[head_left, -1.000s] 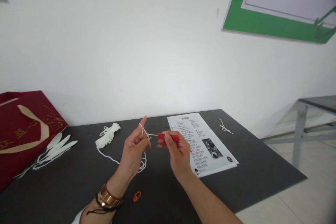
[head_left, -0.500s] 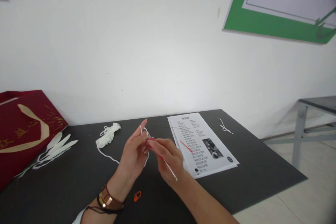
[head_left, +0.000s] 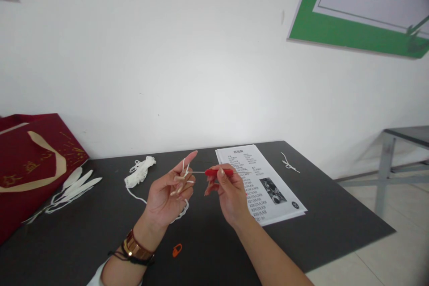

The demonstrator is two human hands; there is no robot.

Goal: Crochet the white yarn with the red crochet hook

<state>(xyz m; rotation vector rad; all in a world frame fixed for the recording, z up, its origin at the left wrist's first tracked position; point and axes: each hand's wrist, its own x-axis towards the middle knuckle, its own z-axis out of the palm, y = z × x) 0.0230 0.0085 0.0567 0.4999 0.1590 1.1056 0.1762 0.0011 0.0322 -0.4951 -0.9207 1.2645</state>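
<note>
White yarn [head_left: 184,166] loops over the raised index finger of my left hand [head_left: 167,194], whose thumb and other fingers close on it. A crochet hook [head_left: 217,172] with a red grip lies level in my right hand [head_left: 233,196], pinched between thumb and fingers. Its thin metal shaft reaches left to the yarn at my left fingertips. Below that hand hangs a short loop of yarn. A strand runs from there to the bundle of white yarn [head_left: 140,172] on the table. An orange stitch marker [head_left: 177,250] lies in front of my wrists.
Printed pattern sheets [head_left: 271,196] lie on the dark table [head_left: 328,223], partly behind my right hand. At the left are a dark red bag [head_left: 36,152] and several white leaf-shaped pieces [head_left: 75,185]. A small yarn scrap [head_left: 288,163] lies at the right.
My right hand has moved right, away from my left hand. The hook has turned from slanting down to nearly level, its shaft now at the yarn. My left fingers have spread slightly.
</note>
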